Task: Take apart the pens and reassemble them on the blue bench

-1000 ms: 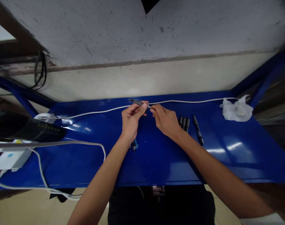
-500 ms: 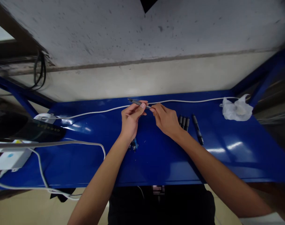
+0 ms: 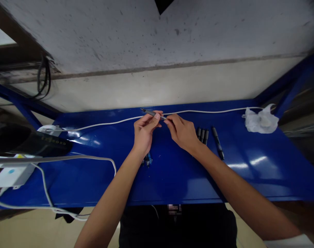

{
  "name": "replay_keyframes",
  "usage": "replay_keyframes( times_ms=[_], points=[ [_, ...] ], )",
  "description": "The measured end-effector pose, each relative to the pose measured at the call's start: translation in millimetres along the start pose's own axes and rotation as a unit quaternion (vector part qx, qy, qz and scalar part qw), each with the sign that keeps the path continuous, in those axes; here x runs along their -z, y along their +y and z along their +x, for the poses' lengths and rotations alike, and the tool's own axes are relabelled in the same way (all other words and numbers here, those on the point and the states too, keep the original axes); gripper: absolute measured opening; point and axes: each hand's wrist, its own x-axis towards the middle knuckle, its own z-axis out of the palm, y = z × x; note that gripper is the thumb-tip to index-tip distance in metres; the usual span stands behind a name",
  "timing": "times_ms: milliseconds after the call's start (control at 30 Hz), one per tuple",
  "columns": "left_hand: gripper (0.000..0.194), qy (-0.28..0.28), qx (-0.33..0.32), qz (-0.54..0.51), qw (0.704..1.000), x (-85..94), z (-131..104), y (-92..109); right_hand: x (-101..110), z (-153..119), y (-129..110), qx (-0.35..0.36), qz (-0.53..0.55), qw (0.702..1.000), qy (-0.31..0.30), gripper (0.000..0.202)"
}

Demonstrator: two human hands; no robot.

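A dark grey pen (image 3: 149, 112) is pinched between the thumb and fingers of my left hand (image 3: 145, 131), its dark end pointing up to the left. My right hand (image 3: 181, 130) has its thumb and fingertips closed on the pen's thin, light right end. Both hands are just above the blue table (image 3: 169, 182). Several dark pens (image 3: 202, 135) lie side by side right of my right hand, partly hidden by it. One more pen (image 3: 218, 143) lies farther right. Small blue and dark pieces (image 3: 148, 159) show beside my left wrist.
A white cable (image 3: 210, 111) runs along the back of the table. A crumpled white plastic bag (image 3: 261, 120) sits at the right. At the left are a dark cylindrical object (image 3: 48, 143), a white adapter (image 3: 13, 175) and looping cables. The wall (image 3: 151, 89) stands behind.
My right fingertips have shifted very slightly left along the pen. My left hand and the things on the table have not visibly moved.
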Motion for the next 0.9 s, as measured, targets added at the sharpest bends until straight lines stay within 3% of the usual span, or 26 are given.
replay_keyframes(
  times_ms=[733,900],
  points=[
    [0.015,0.007,-0.003,-0.016,1.0,-1.0,0.3,0.2,0.9,-2.5,-1.6,0.004,0.061,0.998,0.002,0.023],
    [0.013,0.009,0.0,-0.021,1.0,-1.2,-0.3,-0.2,0.8,-1.7,-1.5,-0.009,0.143,0.99,-0.019,0.023]
  ],
)
